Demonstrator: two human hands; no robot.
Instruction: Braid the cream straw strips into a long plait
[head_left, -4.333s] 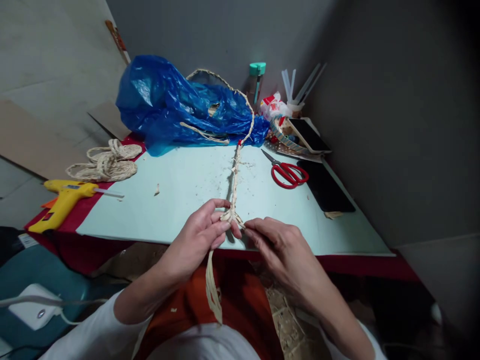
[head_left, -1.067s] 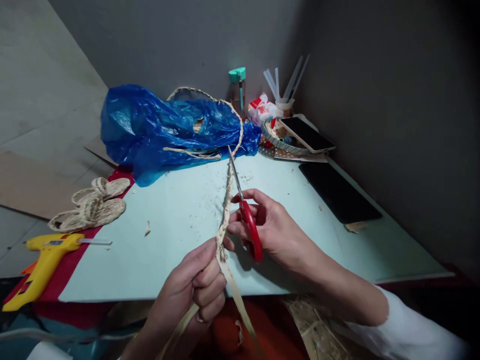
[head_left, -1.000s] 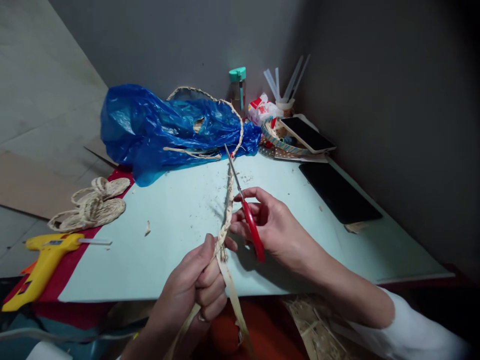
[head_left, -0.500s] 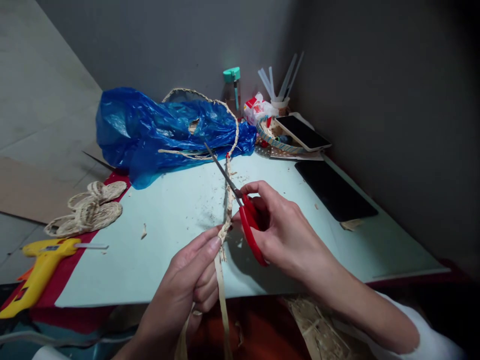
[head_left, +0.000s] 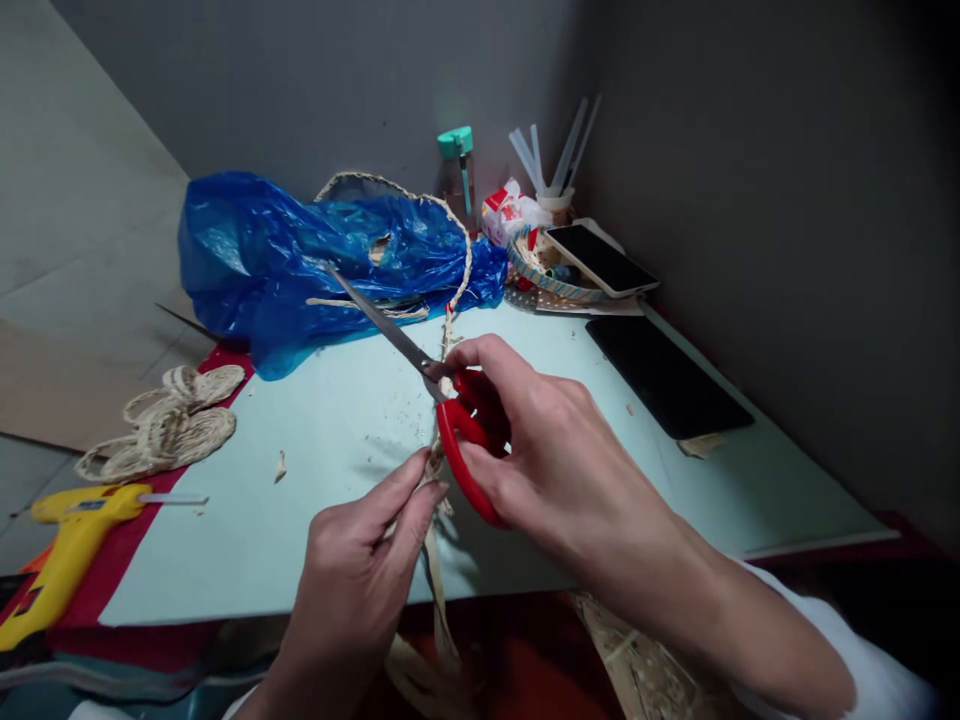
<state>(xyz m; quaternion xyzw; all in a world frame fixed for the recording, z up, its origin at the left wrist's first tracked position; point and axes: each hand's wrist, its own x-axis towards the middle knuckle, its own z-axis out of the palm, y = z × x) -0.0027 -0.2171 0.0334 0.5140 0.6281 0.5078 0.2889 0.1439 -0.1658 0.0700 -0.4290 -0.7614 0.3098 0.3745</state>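
Observation:
My right hand [head_left: 547, 450] grips red-handled scissors [head_left: 450, 420]. Their closed blades point up and to the left, toward the blue plastic bag [head_left: 300, 260]. A pale braided straw cord [head_left: 450, 330] runs from the bag across the light board to my hands. My left hand [head_left: 360, 560] pinches the braid's near end between fingertips, just below the scissor handles. Loose flat strands [head_left: 435, 590] hang down from that pinch over the table's front edge.
A yellow glue gun [head_left: 67, 530] and coiled braid bundles [head_left: 161, 425] lie at the left on the red cloth. At the back right stand a teal-capped bottle [head_left: 457, 165], a cup of glue sticks [head_left: 555, 165] and a phone [head_left: 600, 260] on a basket. A black slab [head_left: 667, 375] lies right.
The scissors left the table and came into my right hand. In the last second they swung from pointing along the braid to pointing left, and my left hand's fist loosened to a fingertip pinch.

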